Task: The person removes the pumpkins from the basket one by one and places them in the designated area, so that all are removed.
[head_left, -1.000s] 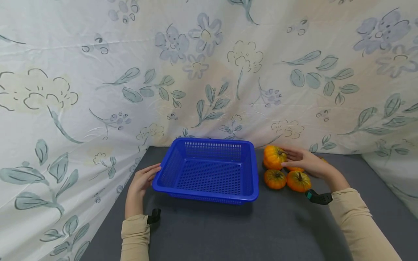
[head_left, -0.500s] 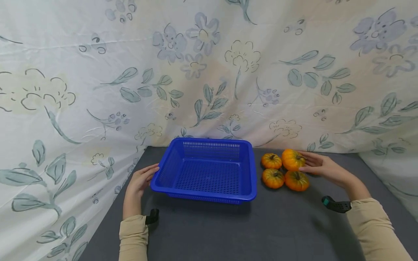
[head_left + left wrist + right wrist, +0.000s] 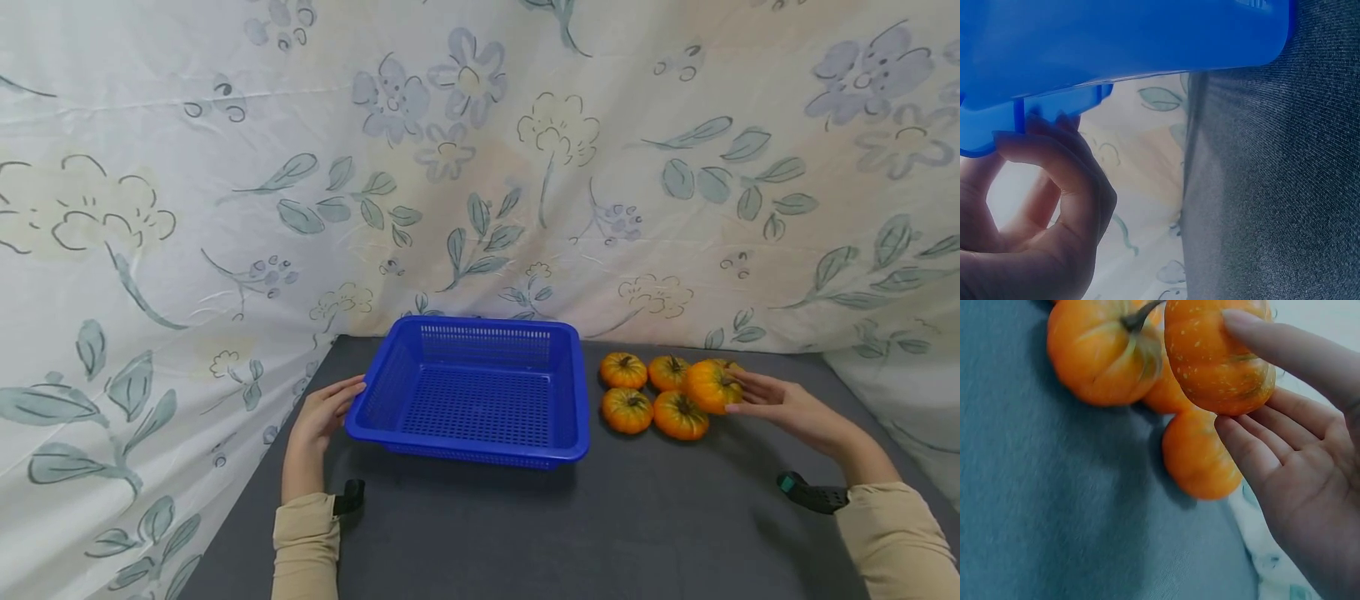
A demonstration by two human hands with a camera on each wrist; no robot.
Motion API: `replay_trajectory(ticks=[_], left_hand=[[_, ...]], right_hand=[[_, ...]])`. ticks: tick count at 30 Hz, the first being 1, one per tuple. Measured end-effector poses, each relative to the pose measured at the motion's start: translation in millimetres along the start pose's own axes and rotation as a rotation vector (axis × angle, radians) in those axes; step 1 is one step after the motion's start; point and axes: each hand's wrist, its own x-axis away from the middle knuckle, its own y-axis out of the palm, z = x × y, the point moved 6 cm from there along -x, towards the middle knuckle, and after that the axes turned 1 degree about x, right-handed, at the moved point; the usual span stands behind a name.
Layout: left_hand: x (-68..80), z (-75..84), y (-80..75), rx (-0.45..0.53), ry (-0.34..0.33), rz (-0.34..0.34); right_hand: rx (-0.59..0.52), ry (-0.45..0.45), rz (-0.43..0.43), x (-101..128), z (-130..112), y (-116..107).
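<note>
At the left end of the blue plastic basket (image 3: 468,448), my left hand (image 3: 318,421) grips the rim; in the left wrist view its curled fingers (image 3: 1069,165) and thumb meet at the rim's edge. My right hand (image 3: 798,417) holds a small orange pumpkin (image 3: 707,388) between thumb and fingers. In the right wrist view this pumpkin (image 3: 1216,359) is raised above the others, thumb on one side and fingertips on the other. Nothing lies inside the basket.
Several more small pumpkins stand right of the basket, among them a front-left one (image 3: 627,411), a front one (image 3: 681,416) and a back-left one (image 3: 622,370). Another is partly hidden behind the held pumpkin. A floral cloth (image 3: 480,167) hangs behind the dark table (image 3: 525,533).
My right hand has carried the pumpkin rightward, from beside the basket, over the group, to its right end. The left hand has stayed on the basket rim.
</note>
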Motion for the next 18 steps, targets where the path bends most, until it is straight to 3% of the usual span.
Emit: replay_trajectory(ticks=[18], left_hand=[[-1.4,-1.1,0.1,0.015,0.001,-0.019]], right_hand=[[0.046,0.132,-0.028,12,50,4]])
